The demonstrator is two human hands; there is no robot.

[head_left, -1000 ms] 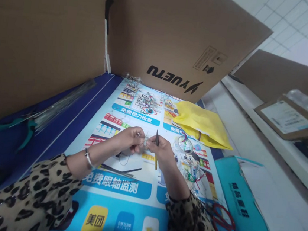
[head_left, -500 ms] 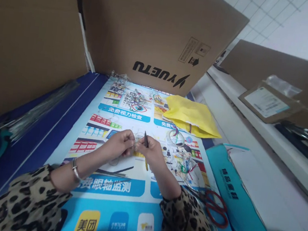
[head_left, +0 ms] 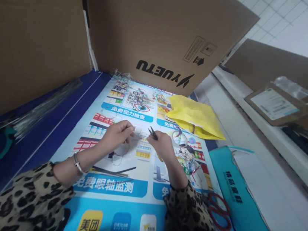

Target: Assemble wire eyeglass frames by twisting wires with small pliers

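My left hand [head_left: 119, 132] is closed in a pinch on a thin clear wire or thread, with a fine loop hanging below the fingers. Across a small gap, my right hand [head_left: 163, 144] is wrapped round small long-nose pliers [head_left: 153, 133]. Their dark jaws are parted and point up toward the left, while a bit of yellow handle shows below the hand. Fine strands are faintly visible between the hands; their ends are too thin to make out. Beneath lies a printed poster sheet [head_left: 108, 209].
Tangled wires and beads [head_left: 137, 98] lie at the back, with another tangle [head_left: 191, 165] and a tape roll [head_left: 179, 138] at right. Nearby are a yellow bag [head_left: 196, 115], red-handled scissors [head_left: 219, 211] and a teal box [head_left: 239, 201]. Teal-handled pliers [head_left: 7, 142] and a wire bundle [head_left: 51, 103] lie left.
My hands have moved apart from near contact. The pliers in my right hand have turned from nearly upright to tilting left, and their jaws now show parted. The view has shifted slightly.
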